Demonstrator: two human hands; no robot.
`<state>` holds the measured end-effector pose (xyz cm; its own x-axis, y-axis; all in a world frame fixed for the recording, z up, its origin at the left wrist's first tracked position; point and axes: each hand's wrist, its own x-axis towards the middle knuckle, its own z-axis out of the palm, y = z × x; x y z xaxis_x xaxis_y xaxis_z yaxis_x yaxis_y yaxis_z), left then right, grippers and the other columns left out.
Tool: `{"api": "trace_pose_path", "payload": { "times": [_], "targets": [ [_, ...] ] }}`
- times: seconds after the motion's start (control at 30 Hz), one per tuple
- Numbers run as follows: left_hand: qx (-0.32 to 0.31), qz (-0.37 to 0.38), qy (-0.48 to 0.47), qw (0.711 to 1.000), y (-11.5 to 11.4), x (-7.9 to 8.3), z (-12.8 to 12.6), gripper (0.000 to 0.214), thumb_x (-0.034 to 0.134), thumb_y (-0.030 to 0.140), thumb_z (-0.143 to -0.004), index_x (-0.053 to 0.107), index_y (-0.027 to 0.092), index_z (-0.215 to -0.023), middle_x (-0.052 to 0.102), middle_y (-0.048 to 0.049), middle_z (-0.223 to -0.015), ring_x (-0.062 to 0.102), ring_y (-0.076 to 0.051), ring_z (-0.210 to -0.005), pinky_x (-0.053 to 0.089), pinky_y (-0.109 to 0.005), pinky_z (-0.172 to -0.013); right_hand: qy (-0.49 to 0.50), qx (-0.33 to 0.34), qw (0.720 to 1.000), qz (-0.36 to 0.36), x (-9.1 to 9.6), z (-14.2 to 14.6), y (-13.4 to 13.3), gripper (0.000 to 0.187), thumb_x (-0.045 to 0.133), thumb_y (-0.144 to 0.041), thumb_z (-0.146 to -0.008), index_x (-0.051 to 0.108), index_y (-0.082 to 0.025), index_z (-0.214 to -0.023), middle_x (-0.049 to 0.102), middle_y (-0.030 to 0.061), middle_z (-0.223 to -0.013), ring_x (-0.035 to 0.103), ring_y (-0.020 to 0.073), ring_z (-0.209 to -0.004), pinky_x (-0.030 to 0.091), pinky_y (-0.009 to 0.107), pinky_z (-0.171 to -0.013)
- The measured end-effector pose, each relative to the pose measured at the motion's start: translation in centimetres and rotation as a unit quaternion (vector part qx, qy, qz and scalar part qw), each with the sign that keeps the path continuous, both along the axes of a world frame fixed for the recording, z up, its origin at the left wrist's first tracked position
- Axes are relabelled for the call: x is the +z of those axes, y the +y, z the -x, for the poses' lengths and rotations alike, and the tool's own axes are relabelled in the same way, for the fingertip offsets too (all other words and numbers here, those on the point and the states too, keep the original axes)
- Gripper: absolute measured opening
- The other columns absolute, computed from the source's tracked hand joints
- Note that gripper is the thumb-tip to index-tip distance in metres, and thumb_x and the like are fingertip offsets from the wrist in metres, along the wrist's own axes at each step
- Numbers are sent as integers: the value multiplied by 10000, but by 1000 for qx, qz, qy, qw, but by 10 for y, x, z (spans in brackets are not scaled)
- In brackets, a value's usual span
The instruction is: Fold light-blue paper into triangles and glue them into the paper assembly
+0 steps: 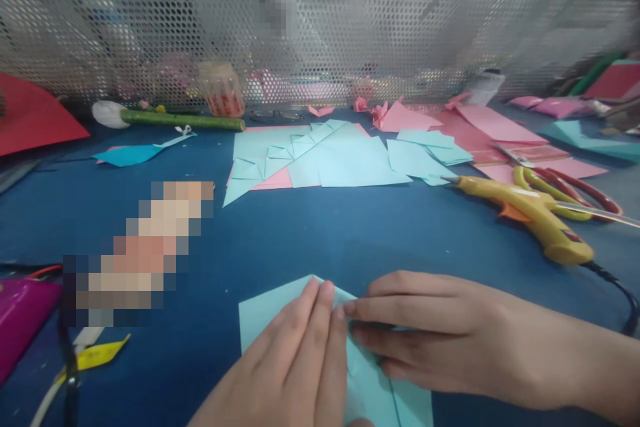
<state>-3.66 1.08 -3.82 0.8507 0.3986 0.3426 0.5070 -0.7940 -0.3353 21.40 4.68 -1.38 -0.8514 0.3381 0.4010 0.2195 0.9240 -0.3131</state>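
A sheet of light blue paper (273, 310) with folds in it lies on the table at the near edge of the head view. My left hand (295, 360) rests on top of it, fingers stretched out side by side and pressing the paper down near its upper corner. From the right, my right hand (440, 333) reaches over the folded right side, its fingers extended and their tips touching the paper close to my left fingers. My right thumb is hidden. Both hands cover much of the sheet.
Light blue folded papers (350, 160) lie farther back, beside pink papers (500, 127). A yellow glue gun (530, 210) and scissors (593, 193) are on the right. A green stem (185, 121) lies before the perforated metal screen (320, 27). A pixelated patch covers something at left.
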Motion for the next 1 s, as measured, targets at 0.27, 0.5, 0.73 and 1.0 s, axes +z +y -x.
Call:
{"api": "trace_pose_path", "payload": {
  "times": [0.27,0.5,0.73,1.0],
  "targets": [
    [7,15,-8,1000,-1,1,1,477,301,344,-1102,544,-4,-1320,654,-205,-1340,658,-300,-1225,544,-340,-961,-8,-19,1000,14,4,3,2,309,469,-153,-1059,760,-59,-1021,772,122,-1084,695,181,-1036,543,239,-1019],
    [1,14,0,1000,1,0,1,465,278,314,-1098,519,-6,-1336,644,-233,-1344,648,-325,-1232,550,-362,-986,-17,-12,999,43,5,2,4,258,517,-146,-1035,752,-50,-1081,762,148,-1120,686,205,-1056,567,279,-988],
    [-15,77,-7,997,2,-5,4,392,391,292,-1054,551,106,-1360,572,-243,-1438,531,-383,-1341,587,-396,-968,-18,16,986,166,11,-8,11,300,585,-42,-944,719,-47,-1212,716,171,-1242,638,204,-1162,523,293,-1028],
    [10,145,-69,987,-1,-17,17,452,476,180,-983,585,350,-1387,588,-61,-1473,592,-304,-1303,607,-295,-903,25,22,953,300,12,-20,30,355,576,19,-930,723,-101,-1230,761,144,-1155,681,149,-1060,552,259,-913]
  ]
}}
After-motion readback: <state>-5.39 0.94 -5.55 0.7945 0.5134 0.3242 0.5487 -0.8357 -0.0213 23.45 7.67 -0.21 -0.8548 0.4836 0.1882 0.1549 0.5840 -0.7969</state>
